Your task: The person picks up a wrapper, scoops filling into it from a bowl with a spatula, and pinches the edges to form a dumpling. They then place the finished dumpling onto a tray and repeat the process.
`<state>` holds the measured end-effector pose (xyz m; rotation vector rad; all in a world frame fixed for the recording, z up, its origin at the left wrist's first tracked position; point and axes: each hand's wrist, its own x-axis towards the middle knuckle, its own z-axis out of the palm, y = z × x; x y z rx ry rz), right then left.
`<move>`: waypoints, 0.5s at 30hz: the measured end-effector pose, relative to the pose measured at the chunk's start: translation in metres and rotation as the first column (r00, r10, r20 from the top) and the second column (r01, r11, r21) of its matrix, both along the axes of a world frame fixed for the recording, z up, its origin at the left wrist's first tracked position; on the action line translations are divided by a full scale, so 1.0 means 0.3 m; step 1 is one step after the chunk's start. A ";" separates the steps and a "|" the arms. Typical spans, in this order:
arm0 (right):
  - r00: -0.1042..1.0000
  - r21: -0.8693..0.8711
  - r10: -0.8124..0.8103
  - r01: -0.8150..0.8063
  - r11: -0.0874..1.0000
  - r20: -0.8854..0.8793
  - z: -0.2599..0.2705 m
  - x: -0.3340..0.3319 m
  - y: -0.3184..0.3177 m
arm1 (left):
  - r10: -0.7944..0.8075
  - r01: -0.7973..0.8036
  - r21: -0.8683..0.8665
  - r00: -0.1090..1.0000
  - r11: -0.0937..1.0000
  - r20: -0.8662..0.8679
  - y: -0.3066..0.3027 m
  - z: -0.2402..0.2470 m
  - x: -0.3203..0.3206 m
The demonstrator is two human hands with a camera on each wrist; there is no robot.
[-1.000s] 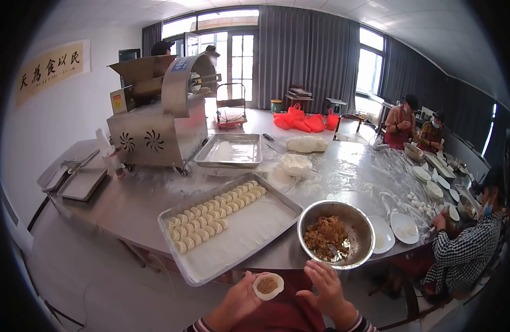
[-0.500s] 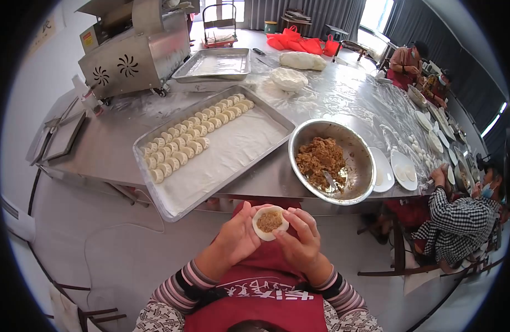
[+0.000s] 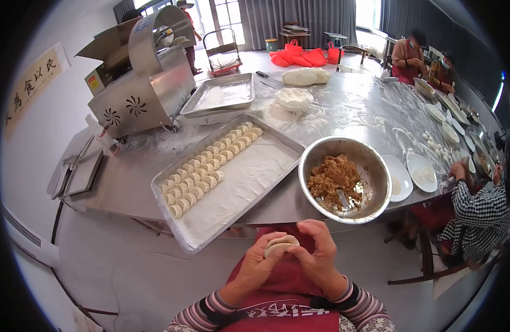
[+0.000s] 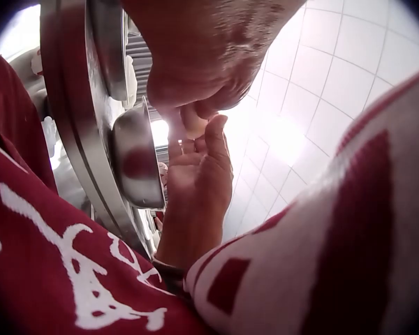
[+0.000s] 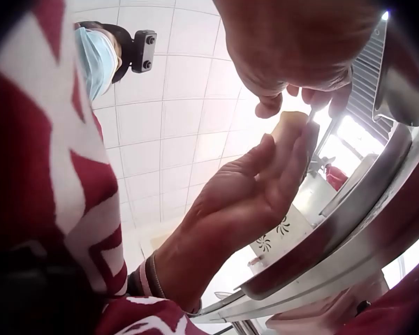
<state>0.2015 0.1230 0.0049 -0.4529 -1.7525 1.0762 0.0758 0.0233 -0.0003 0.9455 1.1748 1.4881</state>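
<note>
My left hand [image 3: 259, 260] holds a round dumpling wrapper [image 3: 281, 243], folded partway over its filling, between thumb and fingers. From the other side, the thumb of my right hand [image 3: 320, 257] touches the wrapper's near edge, while its fingers arch up, away from it. In the right wrist view the left hand [image 5: 230, 199] cradles the pale dough beneath the right fingers. A steel bowl of brown filling [image 3: 335, 180] sits on the table beyond the right hand. Left of it, a lined tray [image 3: 233, 191] carries rows of pleated dumplings [image 3: 202, 180].
Plates with wrappers [image 3: 423, 171] stand right of the bowl. Farther back are a floury dough mound [image 3: 294, 99], a long dough piece [image 3: 306, 76], a metal tray [image 3: 220, 91] and a steel machine [image 3: 144, 94]. A person in a checked shirt [image 3: 476, 216] sits at the right.
The right hand has come over to the left one, and the filled wrapper, flat and open before, is now partly folded. The head view has dipped, then risen a little.
</note>
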 end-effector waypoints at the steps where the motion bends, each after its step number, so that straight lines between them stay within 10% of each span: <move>1: 0.997 -0.211 -0.026 0.011 0.977 -0.070 -0.009 0.008 -0.015 | 0.054 -0.056 0.022 0.996 0.998 0.077 0.001 0.000 -0.001; 3: 0.996 -0.373 0.040 -0.067 0.925 -0.079 -0.032 0.028 -0.026 | 0.110 -0.117 0.037 0.982 0.992 0.154 0.004 0.010 0.002; 5: 0.937 -0.723 0.302 -0.332 0.606 -0.176 -0.055 0.040 -0.023 | 0.091 -0.097 0.026 0.982 0.995 0.167 0.013 0.030 0.014; 7: 0.947 -0.715 0.285 -0.301 0.631 -0.147 -0.050 0.033 -0.031 | 0.077 -0.078 0.008 0.991 0.997 0.109 0.024 0.011 0.019; 11: 0.980 -0.625 0.198 -0.166 0.763 -0.019 -0.057 0.050 -0.026 | 0.027 -0.027 0.011 0.997 1.000 0.075 0.024 -0.027 0.028; 13: 0.974 -0.001 0.051 -0.052 0.999 0.223 -0.048 0.057 -0.006 | 0.042 -0.042 0.017 0.998 0.999 0.038 0.022 -0.025 0.031; 15: 0.974 0.052 0.029 -0.042 0.998 0.225 -0.035 0.053 -0.013 | 0.046 -0.045 0.019 0.998 0.999 -0.038 0.019 -0.025 0.028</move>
